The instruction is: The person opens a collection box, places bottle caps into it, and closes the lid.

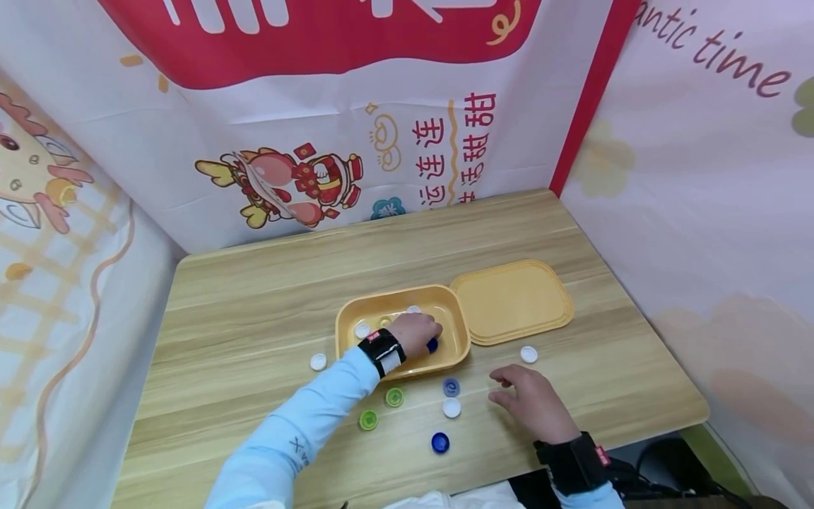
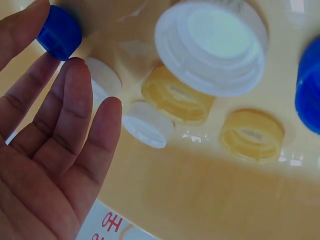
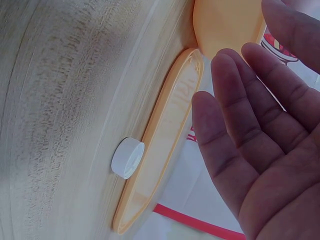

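My left hand (image 1: 415, 334) reaches into a yellow-orange plastic box (image 1: 459, 353). Its thumb and a finger pinch a dark blue bottle cap (image 2: 61, 34), while the other fingers are loosely bent. Around that hand in the box are a large white cap (image 2: 212, 47), smaller white caps (image 2: 149, 125), two yellow caps (image 2: 252, 136) and another blue cap (image 2: 309, 86) cut off at the left wrist view's edge. My right hand (image 1: 533, 401) is over the table to the right, fingers slightly bent and holding nothing. Nearest to it lies a white cap (image 1: 528, 354).
The box's lid (image 1: 515, 300) lies on the wooden table (image 1: 254, 318) right of the box. In front sit two green caps (image 1: 394, 397), a light blue cap (image 1: 451, 387), a white cap (image 1: 451, 407) and a blue cap (image 1: 440, 443). Another white cap (image 1: 318, 362) lies left of the box.
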Demonstrator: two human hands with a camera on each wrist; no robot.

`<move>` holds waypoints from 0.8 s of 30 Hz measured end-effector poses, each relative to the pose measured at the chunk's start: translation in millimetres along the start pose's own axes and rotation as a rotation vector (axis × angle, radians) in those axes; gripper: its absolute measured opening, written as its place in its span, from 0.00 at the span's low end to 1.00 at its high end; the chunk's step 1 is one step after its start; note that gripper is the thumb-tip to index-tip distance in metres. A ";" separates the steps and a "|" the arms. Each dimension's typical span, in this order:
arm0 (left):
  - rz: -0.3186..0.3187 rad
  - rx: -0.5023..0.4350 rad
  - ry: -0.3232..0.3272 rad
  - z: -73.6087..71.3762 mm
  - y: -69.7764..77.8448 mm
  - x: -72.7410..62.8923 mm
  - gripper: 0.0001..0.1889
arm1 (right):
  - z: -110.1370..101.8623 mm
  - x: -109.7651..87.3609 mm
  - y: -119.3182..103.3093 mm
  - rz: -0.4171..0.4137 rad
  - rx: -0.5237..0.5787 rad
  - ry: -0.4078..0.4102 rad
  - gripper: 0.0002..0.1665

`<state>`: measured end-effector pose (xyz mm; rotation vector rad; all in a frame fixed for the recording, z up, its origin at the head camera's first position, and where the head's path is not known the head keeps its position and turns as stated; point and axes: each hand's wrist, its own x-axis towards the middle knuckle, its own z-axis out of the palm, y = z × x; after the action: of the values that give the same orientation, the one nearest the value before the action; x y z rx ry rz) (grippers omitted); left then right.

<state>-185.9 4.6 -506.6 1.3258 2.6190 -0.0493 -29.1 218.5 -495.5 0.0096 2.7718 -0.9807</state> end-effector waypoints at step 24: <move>-0.039 -0.051 0.047 -8.5 -4.9 -20.5 0.17 | 2.6 1.8 -6.9 -0.002 -0.006 -0.034 0.19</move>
<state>-179.5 -13.5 -494.6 1.2743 2.6662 0.0430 -30.8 211.3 -493.6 -0.0101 2.7444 -0.9641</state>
